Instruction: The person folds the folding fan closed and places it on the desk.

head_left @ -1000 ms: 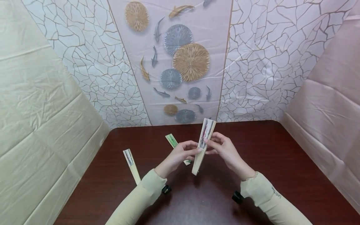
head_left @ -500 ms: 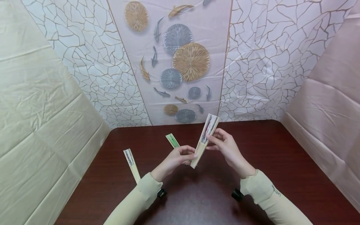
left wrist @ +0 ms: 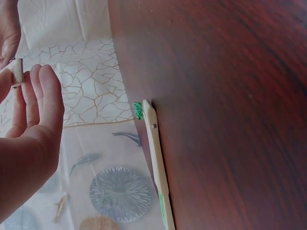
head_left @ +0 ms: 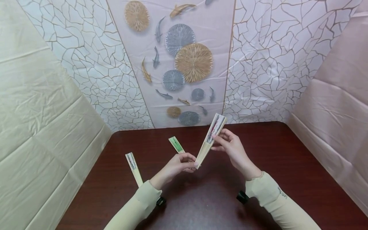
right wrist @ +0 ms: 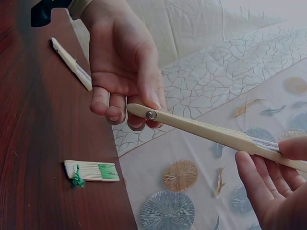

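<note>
A closed folding fan with pale wooden ribs and a white, dark and red printed leaf is held tilted above the table. My left hand pinches its narrow lower end, the thumb beside the metal rivet in the right wrist view. Higher up, my right hand grips the leaf part between thumb and fingers. Behind the left hand lies a second closed fan with a green leaf, its green tassel showing in the right wrist view.
A third closed fan with a dark-and-white leaf lies on the left of the dark red table, partly behind the left sleeve. A patterned cloth backdrop rises behind the table's far edge, with pale cloth at both sides.
The held fan has risen and leans further right. My left hand has slid down to its narrow end, moving left and toward me; the right hand has risen slightly with the fan.
</note>
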`<action>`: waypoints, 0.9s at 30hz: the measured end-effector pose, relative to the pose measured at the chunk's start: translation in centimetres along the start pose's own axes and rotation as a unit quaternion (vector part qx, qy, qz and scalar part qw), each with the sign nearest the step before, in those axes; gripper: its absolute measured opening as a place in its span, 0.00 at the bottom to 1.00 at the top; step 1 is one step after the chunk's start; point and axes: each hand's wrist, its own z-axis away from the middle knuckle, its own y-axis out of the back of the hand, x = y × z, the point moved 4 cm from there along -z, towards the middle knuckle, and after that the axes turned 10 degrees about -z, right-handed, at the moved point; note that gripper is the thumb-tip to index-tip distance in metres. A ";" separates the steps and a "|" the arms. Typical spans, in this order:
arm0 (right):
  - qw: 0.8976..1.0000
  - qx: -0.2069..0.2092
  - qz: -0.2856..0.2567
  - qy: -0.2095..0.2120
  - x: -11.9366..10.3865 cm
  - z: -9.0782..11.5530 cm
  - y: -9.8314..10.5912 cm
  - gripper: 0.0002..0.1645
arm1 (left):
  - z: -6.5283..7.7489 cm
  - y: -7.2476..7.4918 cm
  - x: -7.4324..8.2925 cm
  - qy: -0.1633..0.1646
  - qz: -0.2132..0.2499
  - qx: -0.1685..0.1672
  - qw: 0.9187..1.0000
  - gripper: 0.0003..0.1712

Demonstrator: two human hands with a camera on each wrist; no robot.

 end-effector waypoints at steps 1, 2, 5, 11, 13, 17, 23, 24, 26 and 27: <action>1.000 -0.001 0.000 -0.001 0.0 0.0 0.0 0.15 | 0.0 0.0 0.0 0.001 0.001 0.001 1.000 0.11; 1.000 -0.001 0.001 -0.002 0.0 0.0 -0.1 0.15 | 0.1 0.0 -0.1 0.002 0.002 0.001 1.000 0.11; 1.000 -0.001 0.001 -0.003 0.1 -0.1 -0.1 0.16 | 0.1 0.1 -0.1 0.002 0.005 0.003 1.000 0.11; 1.000 -0.002 -0.001 0.003 -0.2 -0.5 0.0 0.16 | -0.1 0.1 0.5 -0.006 0.008 0.005 1.000 0.12; 1.000 -0.005 0.002 0.005 -0.5 -0.7 0.0 0.17 | -0.2 0.1 0.7 -0.009 0.007 0.006 1.000 0.11; 1.000 -0.007 0.011 0.013 -1.4 -1.3 0.2 0.19 | -0.7 0.0 1.6 -0.024 0.001 0.007 1.000 0.11; 0.999 -0.002 0.017 0.035 -3.6 -2.2 0.9 0.15 | -2.2 -0.4 4.0 -0.044 -0.006 0.006 0.999 0.11; 0.999 -0.001 0.014 0.038 -4.1 -2.4 1.1 0.14 | -2.5 -0.5 4.4 -0.046 -0.008 0.006 0.999 0.12; 0.999 0.003 0.007 0.044 -5.1 -2.6 1.6 0.12 | -3.2 -0.8 5.4 -0.053 -0.014 0.003 0.998 0.12; 0.999 0.004 0.002 0.047 -5.6 -2.7 1.8 0.11 | -3.4 -0.9 6.0 -0.057 -0.017 0.001 0.998 0.12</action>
